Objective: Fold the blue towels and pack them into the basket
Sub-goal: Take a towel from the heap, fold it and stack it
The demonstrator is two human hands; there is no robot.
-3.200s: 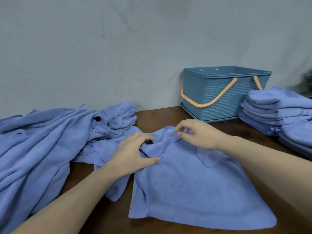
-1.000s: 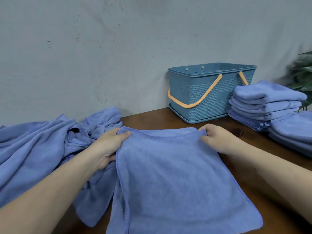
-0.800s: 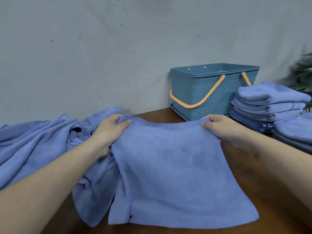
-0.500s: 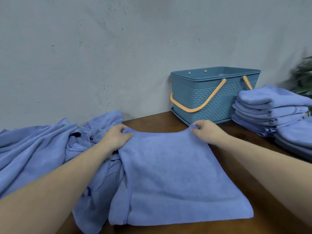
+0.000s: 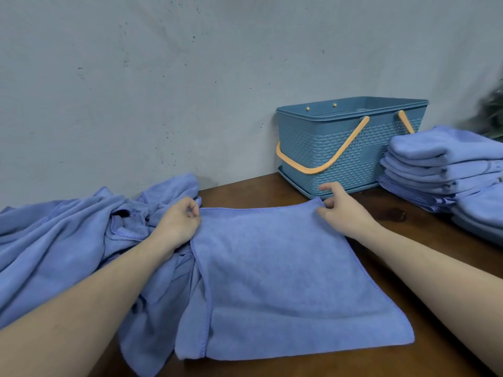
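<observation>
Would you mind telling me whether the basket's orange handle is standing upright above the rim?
No, the orange handle is folded down and hangs across the front wall of the basket, well below its rim.

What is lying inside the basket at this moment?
Only the basket rim and a strip of its far inner wall show; no towel rises above the rim. Its near wall hides the bottom.

Blue towel flat on table, blue basket behind.

Soft, even light casts faint shadows; focus stays sharp, except the blurred plant at the bowed right edge.
</observation>
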